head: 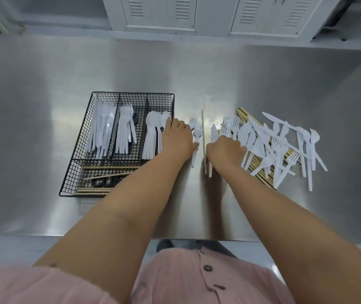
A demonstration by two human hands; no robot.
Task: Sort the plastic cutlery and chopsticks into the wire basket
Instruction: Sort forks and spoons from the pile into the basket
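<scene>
Wire basket [83, 137] sits left of my left hand [178, 139]: knives, forks, spoons in the three far slots, chopsticks in the near one. Left hand is at the basket's right rim, fingers curled over the spoon slot; can't tell if it grips anything. Two white forks [197, 130] and a lone chopstick [203, 141] lie between my hands. Right hand [225, 150] is curled, knuckles up, on the left edge of the unsorted pile [280, 148]; grasp hidden. All on steel table [262, 73].

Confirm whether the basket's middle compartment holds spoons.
No, the middle compartment of the wire basket holds forks; spoons fill the right one.
</scene>
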